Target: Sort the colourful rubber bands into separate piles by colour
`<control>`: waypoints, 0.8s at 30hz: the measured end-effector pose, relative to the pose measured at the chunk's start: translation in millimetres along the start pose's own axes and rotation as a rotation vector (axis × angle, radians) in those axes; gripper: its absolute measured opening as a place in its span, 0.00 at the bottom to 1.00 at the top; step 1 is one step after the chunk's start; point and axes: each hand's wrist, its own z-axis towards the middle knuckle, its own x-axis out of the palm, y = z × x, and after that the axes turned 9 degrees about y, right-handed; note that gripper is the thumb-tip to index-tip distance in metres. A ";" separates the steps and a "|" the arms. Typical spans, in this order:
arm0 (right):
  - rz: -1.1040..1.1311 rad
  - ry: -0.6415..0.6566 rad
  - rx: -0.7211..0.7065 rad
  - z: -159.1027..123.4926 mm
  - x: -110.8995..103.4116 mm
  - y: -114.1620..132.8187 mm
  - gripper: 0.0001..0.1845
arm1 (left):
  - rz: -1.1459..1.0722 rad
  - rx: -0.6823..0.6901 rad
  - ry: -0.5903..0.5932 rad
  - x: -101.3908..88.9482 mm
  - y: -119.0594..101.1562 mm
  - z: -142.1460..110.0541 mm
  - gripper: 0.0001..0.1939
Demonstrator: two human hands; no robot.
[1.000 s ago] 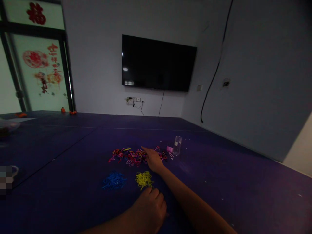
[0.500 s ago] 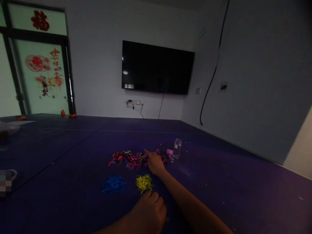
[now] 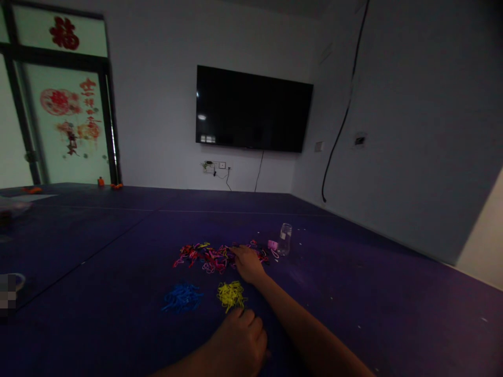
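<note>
Many bands (image 3: 211, 258), some behind right fingers (image 3: 239, 252)

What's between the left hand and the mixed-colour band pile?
The yellow pile lies between the left hand and the mixed-colour band pile, seen in the head view.

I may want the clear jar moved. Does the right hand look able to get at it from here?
Probably yes: the right hand is at the mixed bands and the clear jar stands to its right, with just a low pink object and some bands between.
</note>
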 end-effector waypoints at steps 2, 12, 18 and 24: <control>-0.014 -0.002 0.061 -1.5 -2.9 2.3 0.25 | -0.005 -0.006 0.017 -2.2 0.2 0.6 0.13; -0.016 -0.124 0.233 -3.6 -6.5 -0.7 0.19 | -0.019 -0.004 0.046 -8.9 -0.1 -1.0 0.12; 0.048 -0.101 0.009 2.4 3.6 -8.4 0.18 | -0.021 -0.012 0.055 -11.3 -1.5 -0.3 0.12; 0.045 -0.039 0.015 2.9 12.0 -11.9 0.20 | -0.001 0.002 0.018 -3.6 -0.2 -0.2 0.13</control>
